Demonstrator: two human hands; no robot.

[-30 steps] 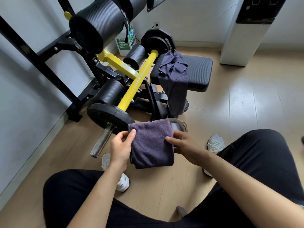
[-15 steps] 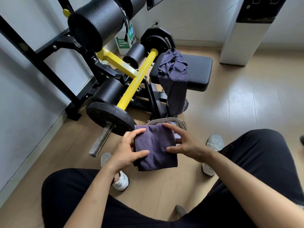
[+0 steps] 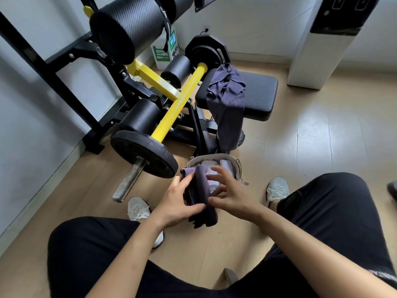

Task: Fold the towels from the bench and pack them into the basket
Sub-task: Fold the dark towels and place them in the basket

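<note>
Low over the wooden floor, between the knees, we see the left hand [image 3: 178, 203], fingers curled round a dark purple towel [image 3: 202, 196] folded into a thick, upright bundle. The right hand [image 3: 233, 195] has its fingers spread loose, thumb touching the cloth. Just behind sits the grey basket [image 3: 211, 156]. Farther back, a second purple towel [image 3: 227, 100] hangs crumpled off the black worktop [image 3: 257, 91].

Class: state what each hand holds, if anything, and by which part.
The left hand grips the folded purple towel by its left edge, thumb across its lower front. The right hand only touches its right side, fingers spread.
</note>
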